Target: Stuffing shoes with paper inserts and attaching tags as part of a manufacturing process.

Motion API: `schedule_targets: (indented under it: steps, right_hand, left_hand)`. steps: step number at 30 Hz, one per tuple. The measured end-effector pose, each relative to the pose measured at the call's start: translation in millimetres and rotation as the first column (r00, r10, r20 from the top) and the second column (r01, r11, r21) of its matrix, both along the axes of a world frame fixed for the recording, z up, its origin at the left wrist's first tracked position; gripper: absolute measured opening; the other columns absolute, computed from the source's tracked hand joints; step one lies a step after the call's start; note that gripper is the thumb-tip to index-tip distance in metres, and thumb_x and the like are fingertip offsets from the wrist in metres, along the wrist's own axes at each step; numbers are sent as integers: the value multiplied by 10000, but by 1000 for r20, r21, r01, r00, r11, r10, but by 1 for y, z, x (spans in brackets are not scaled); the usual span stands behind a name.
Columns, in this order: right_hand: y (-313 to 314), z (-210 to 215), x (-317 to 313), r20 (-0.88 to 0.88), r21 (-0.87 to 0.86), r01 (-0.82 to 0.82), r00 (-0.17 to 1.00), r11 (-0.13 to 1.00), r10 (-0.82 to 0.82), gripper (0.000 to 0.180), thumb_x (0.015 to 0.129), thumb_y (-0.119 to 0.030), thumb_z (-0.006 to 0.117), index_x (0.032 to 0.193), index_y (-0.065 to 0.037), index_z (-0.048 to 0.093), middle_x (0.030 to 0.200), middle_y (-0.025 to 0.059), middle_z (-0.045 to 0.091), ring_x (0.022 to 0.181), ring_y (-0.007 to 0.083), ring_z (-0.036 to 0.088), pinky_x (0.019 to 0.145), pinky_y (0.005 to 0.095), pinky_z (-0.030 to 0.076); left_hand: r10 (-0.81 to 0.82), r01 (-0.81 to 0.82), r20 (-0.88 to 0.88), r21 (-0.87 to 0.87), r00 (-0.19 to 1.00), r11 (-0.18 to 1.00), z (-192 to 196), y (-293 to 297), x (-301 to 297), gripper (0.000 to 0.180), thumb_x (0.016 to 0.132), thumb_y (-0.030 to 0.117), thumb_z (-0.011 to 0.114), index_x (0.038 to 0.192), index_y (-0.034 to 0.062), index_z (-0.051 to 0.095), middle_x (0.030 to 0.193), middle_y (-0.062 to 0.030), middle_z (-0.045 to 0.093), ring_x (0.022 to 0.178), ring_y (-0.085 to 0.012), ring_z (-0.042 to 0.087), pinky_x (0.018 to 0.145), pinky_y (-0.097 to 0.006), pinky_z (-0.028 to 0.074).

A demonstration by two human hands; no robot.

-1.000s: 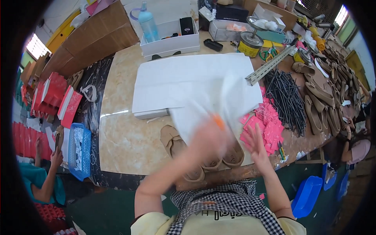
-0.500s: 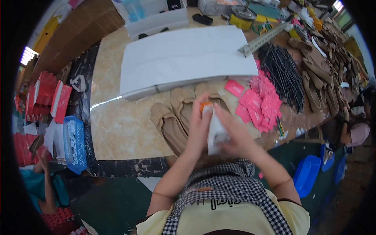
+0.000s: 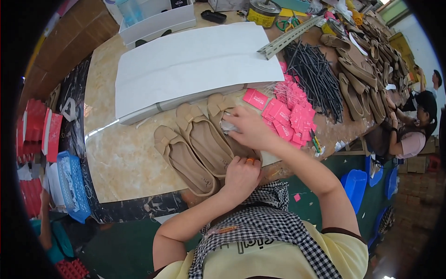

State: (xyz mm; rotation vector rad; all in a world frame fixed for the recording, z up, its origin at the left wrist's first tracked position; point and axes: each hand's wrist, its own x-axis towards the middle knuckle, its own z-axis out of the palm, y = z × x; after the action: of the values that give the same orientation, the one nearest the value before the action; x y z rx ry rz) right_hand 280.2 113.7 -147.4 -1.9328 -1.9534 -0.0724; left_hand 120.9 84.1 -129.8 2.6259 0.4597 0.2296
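Three tan flat shoes with bows on their toes lie side by side near the table's front edge: a left shoe (image 3: 186,162), a middle shoe (image 3: 207,141) and a right shoe (image 3: 220,103). My right hand (image 3: 253,129) reaches into the right shoe's opening, its fingers curled on a wad of crumpled white paper (image 3: 227,125). At that same shoe's heel end, my left hand (image 3: 242,174) is closed, with an orange-topped ring on one finger. My hands cover much of the right shoe.
Behind the shoes lies a large white sheet (image 3: 195,60). Pink cards (image 3: 290,116), black sticks (image 3: 316,76) and a slotted metal bar (image 3: 290,38) are to the right, with more tan shoes (image 3: 355,79) beyond. A blue basket (image 3: 73,186) stands left; a person (image 3: 411,139) is at far right.
My hands have parted: both held the white paper above the shoes before. The right hand now has it inside the right shoe, and the left has dropped to that shoe's heel. The view has shifted.
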Motion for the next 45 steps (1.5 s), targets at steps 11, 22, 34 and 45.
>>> schedule_targets:
  steps: [11,22,34,45]
  right_hand:
    - [-12,-2,31,-513,-94,185,833,978,-207,602,807,-149,737,1352,-30,513,1004,139,580,917,279,591,790,373,486]
    - [-76,59,-11,-975,-100,329,155,939,-158,444,908,-162,659,1325,-48,563,1098,103,638,1014,178,619,877,304,494]
    - [-48,44,-9,-870,52,-97,484,994,93,550,881,-69,585,1395,11,409,1418,199,458,1341,284,441,1100,383,370]
    - [3,32,-52,-411,47,-151,898,987,157,179,766,-98,684,939,-52,672,944,99,623,893,251,630,776,364,506]
  left_hand:
    - [33,-25,-25,257,999,966,50,119,56,340,770,388,681,858,60,672,898,-163,660,862,-336,624,847,-444,436]
    - [308,-420,405,221,861,880,37,199,51,209,812,216,708,908,36,662,826,-147,556,790,-363,552,691,-434,475]
    - [369,-275,542,-248,756,929,63,71,-36,258,805,108,677,1058,61,657,1079,-130,644,1017,-242,609,908,-313,487]
    - [181,-191,195,32,964,981,6,28,-54,243,912,201,553,859,25,712,914,-165,698,900,-247,661,894,-381,471]
